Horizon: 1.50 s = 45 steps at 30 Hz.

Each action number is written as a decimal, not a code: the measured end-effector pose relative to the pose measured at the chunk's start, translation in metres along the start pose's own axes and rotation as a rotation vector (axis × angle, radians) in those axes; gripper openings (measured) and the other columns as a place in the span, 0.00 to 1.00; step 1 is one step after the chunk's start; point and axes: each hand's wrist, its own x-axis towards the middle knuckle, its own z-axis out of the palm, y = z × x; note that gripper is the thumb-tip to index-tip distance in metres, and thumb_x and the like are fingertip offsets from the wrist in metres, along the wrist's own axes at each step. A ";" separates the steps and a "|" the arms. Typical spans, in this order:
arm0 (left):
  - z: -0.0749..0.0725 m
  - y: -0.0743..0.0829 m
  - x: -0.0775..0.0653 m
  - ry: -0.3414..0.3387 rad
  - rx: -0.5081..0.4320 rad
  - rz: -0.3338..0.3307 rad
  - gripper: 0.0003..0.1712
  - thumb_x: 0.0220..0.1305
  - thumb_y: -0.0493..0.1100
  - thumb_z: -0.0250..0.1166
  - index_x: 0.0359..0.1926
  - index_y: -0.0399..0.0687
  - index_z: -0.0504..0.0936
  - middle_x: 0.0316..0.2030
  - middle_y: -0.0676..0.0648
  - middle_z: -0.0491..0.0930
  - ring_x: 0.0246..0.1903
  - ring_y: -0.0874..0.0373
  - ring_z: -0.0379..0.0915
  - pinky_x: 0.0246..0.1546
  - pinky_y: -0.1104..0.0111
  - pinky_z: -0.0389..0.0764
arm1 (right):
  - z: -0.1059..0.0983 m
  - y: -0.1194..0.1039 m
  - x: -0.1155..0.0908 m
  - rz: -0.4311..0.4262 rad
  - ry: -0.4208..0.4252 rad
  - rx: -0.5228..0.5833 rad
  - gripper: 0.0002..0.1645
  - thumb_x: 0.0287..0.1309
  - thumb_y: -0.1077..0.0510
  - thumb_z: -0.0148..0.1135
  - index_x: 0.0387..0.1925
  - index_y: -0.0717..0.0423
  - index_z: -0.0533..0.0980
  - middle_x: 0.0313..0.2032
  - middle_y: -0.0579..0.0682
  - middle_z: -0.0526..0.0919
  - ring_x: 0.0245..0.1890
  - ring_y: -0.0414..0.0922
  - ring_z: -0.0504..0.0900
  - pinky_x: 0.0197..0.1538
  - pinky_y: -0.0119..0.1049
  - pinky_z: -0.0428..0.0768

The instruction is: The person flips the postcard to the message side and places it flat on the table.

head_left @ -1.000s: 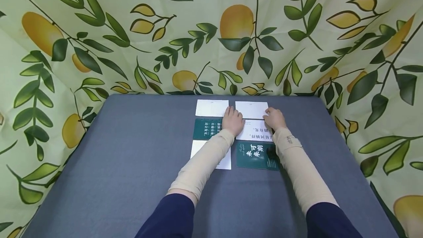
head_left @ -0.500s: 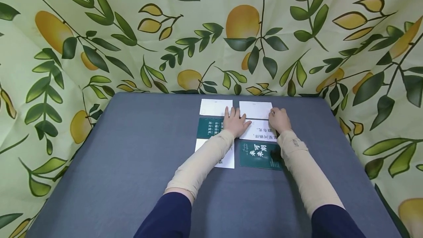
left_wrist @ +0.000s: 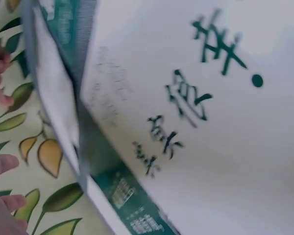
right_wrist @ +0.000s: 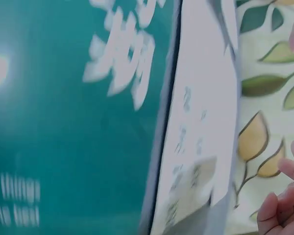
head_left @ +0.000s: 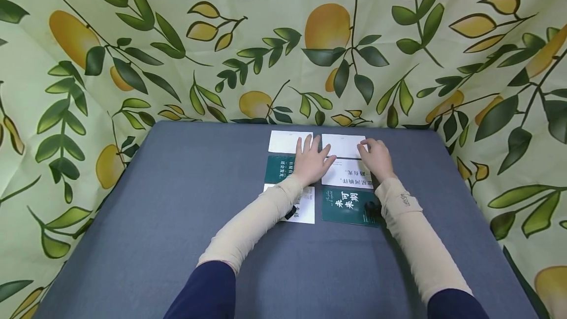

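Observation:
Six-like rows aside, several postcards lie in two columns: blank white cards at the far left (head_left: 283, 142) and far right (head_left: 341, 145), a green card (head_left: 275, 169) and a lettered white card (head_left: 345, 174) in the middle, a white card (head_left: 306, 208) and a green card (head_left: 347, 206) nearest. My left hand (head_left: 310, 162) spreads its fingers over the inner edges of the left column, holding nothing. By the outer edge of the right column is my right hand (head_left: 376, 157), its fingers loosely bent, thumb and index apart. Both wrist views show bare fingers (left_wrist: 5, 201) at the frame edge.
A grey cloth covers the table (head_left: 186, 210). Its far edge runs just behind the cards, against a leaf-and-fruit printed curtain (head_left: 266, 63). Small dark wrist cameras (head_left: 371, 208) hang under both forearms, overlapping the nearest cards in the head view.
My left hand has spread its fingers and shifted slightly left and away from the right column. The right hand's fingers have loosened at the card edge. The head view has shifted slightly.

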 end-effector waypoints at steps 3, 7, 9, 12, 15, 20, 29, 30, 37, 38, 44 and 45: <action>-0.009 -0.007 -0.006 0.053 -0.053 -0.008 0.29 0.69 0.63 0.39 0.64 0.62 0.68 0.69 0.45 0.56 0.71 0.46 0.44 0.70 0.48 0.43 | 0.004 -0.013 -0.004 -0.025 0.008 0.022 0.25 0.67 0.48 0.46 0.55 0.62 0.72 0.36 0.58 0.68 0.33 0.51 0.65 0.32 0.39 0.62; -0.019 -0.021 -0.015 0.080 -0.109 -0.028 0.28 0.69 0.62 0.41 0.64 0.60 0.69 0.70 0.44 0.55 0.71 0.45 0.41 0.70 0.48 0.41 | 0.009 -0.030 -0.012 -0.049 0.026 0.076 0.26 0.66 0.48 0.49 0.58 0.60 0.70 0.31 0.55 0.65 0.29 0.48 0.63 0.29 0.37 0.60; -0.022 -0.028 -0.020 0.081 -0.132 -0.042 0.28 0.70 0.62 0.40 0.64 0.60 0.68 0.70 0.43 0.54 0.71 0.44 0.40 0.70 0.47 0.39 | 0.012 -0.038 -0.017 -0.062 0.039 0.116 0.28 0.65 0.49 0.50 0.61 0.60 0.66 0.28 0.52 0.64 0.25 0.47 0.62 0.27 0.37 0.61; -0.024 -0.038 -0.030 0.089 -0.180 -0.067 0.29 0.70 0.62 0.41 0.65 0.58 0.67 0.70 0.41 0.53 0.71 0.43 0.40 0.69 0.46 0.40 | 0.019 -0.049 -0.025 -0.083 0.065 0.194 0.32 0.63 0.51 0.53 0.64 0.62 0.61 0.26 0.51 0.64 0.22 0.46 0.62 0.26 0.36 0.62; -0.024 -0.048 -0.040 0.098 -0.235 -0.098 0.30 0.69 0.60 0.44 0.65 0.53 0.66 0.70 0.38 0.51 0.70 0.41 0.40 0.69 0.45 0.41 | 0.027 -0.060 -0.035 -0.096 0.067 0.259 0.33 0.62 0.53 0.55 0.65 0.62 0.60 0.27 0.50 0.65 0.24 0.45 0.63 0.28 0.36 0.64; -0.022 -0.059 -0.059 0.087 -0.322 -0.145 0.32 0.67 0.58 0.49 0.66 0.46 0.64 0.70 0.35 0.47 0.69 0.39 0.41 0.68 0.44 0.44 | 0.040 -0.075 -0.051 -0.107 0.035 0.319 0.36 0.60 0.53 0.57 0.66 0.60 0.58 0.35 0.54 0.69 0.31 0.46 0.69 0.32 0.33 0.67; -0.015 -0.078 -0.074 0.041 -0.401 -0.200 0.35 0.65 0.58 0.53 0.66 0.42 0.63 0.69 0.32 0.47 0.65 0.37 0.49 0.58 0.46 0.66 | 0.063 -0.084 -0.067 -0.103 -0.045 0.387 0.46 0.59 0.55 0.59 0.71 0.57 0.46 0.48 0.61 0.71 0.44 0.52 0.73 0.42 0.41 0.76; -0.015 -0.079 -0.075 0.027 -0.412 -0.211 0.35 0.65 0.57 0.54 0.67 0.42 0.62 0.69 0.32 0.47 0.65 0.37 0.49 0.58 0.47 0.66 | 0.065 -0.084 -0.068 -0.103 -0.057 0.381 0.46 0.59 0.55 0.60 0.71 0.58 0.46 0.49 0.61 0.71 0.45 0.53 0.73 0.44 0.43 0.76; -0.016 -0.085 -0.080 -0.052 -0.519 -0.277 0.39 0.62 0.54 0.59 0.68 0.39 0.59 0.68 0.30 0.46 0.64 0.36 0.47 0.57 0.47 0.68 | 0.081 -0.087 -0.078 -0.093 -0.164 0.294 0.48 0.55 0.55 0.64 0.70 0.63 0.49 0.56 0.65 0.68 0.53 0.58 0.72 0.53 0.52 0.75; -0.016 -0.085 -0.080 -0.062 -0.524 -0.285 0.40 0.62 0.54 0.59 0.68 0.39 0.58 0.67 0.29 0.46 0.64 0.36 0.47 0.58 0.47 0.68 | 0.082 -0.087 -0.079 -0.094 -0.177 0.280 0.48 0.54 0.55 0.64 0.69 0.65 0.49 0.56 0.66 0.68 0.54 0.59 0.72 0.54 0.53 0.75; -0.008 -0.090 -0.080 -0.126 -0.558 -0.348 0.40 0.62 0.52 0.59 0.69 0.38 0.56 0.65 0.27 0.48 0.63 0.35 0.46 0.61 0.46 0.63 | 0.083 -0.085 -0.082 -0.056 -0.251 0.260 0.46 0.56 0.52 0.63 0.68 0.65 0.52 0.59 0.66 0.67 0.61 0.62 0.68 0.60 0.54 0.70; -0.007 -0.091 -0.080 -0.133 -0.566 -0.357 0.40 0.62 0.52 0.59 0.69 0.39 0.56 0.65 0.27 0.49 0.63 0.36 0.47 0.61 0.46 0.63 | 0.084 -0.085 -0.082 -0.043 -0.257 0.264 0.46 0.56 0.52 0.62 0.68 0.65 0.52 0.60 0.66 0.66 0.62 0.62 0.68 0.61 0.54 0.69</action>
